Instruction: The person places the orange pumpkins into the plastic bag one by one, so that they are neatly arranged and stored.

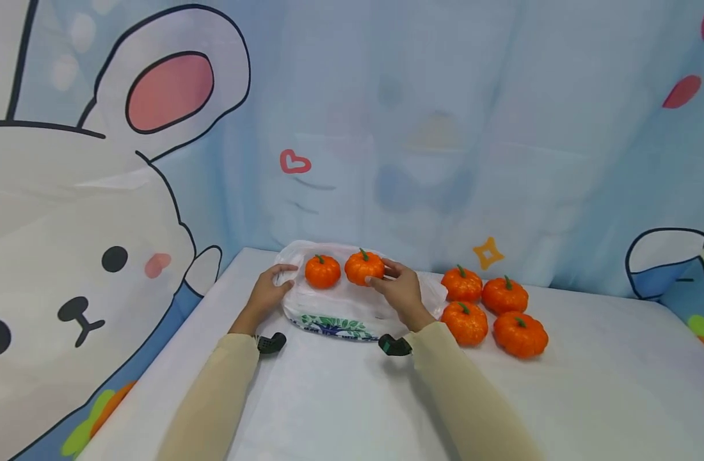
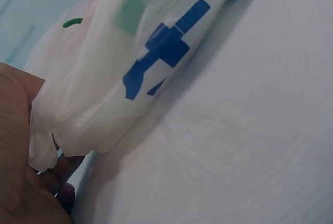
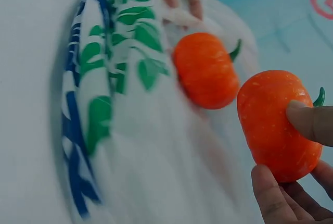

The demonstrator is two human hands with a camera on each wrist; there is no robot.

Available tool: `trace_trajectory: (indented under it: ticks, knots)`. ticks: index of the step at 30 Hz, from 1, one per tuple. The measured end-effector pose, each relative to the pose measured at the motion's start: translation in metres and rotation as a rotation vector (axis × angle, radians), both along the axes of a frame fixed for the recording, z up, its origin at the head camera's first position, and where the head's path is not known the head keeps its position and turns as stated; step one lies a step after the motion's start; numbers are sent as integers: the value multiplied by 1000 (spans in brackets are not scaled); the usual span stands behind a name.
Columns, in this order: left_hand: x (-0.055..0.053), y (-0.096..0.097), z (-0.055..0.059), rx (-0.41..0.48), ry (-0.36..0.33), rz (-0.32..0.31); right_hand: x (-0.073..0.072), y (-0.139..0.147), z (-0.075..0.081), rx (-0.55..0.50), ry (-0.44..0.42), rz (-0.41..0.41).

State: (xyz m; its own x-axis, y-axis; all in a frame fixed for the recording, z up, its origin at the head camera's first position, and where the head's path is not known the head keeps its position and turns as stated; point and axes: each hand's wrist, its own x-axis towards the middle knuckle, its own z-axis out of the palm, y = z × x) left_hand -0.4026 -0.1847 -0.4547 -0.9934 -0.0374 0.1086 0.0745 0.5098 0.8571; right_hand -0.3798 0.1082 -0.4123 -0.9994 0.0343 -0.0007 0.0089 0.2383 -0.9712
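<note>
A white plastic bag (image 1: 329, 306) with green and blue print lies at the table's far side. Its left edge is between the thumb and fingers of my left hand (image 1: 267, 294); the left wrist view shows the film bunched against that hand (image 2: 18, 140). One small orange pumpkin (image 1: 322, 271) with a green stem rests on the bag. Just to its right, my right hand (image 1: 402, 291) holds a second pumpkin (image 1: 364, 267). Seen from the right wrist, thumb and fingers grip this pumpkin (image 3: 278, 125) from opposite sides, stem toward the thumb side.
Right of the bag, several more orange pumpkins (image 1: 504, 295) are grouped on the white-covered table (image 1: 329, 403). A blue curtain (image 1: 421, 128) with cartoon prints hangs close behind the table. Each wrist wears a dark device (image 1: 395, 346).
</note>
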Motion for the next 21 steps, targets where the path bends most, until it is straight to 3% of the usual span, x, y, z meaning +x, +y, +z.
trace_trajectory:
  ticks: [10, 21]
  knots:
    - [0, 4, -1, -9, 5, 7, -14, -28, -21, 32, -54, -114]
    - [-1, 1, -3, -15, 11, -10, -18, -31, -26, 142, -63, -114]
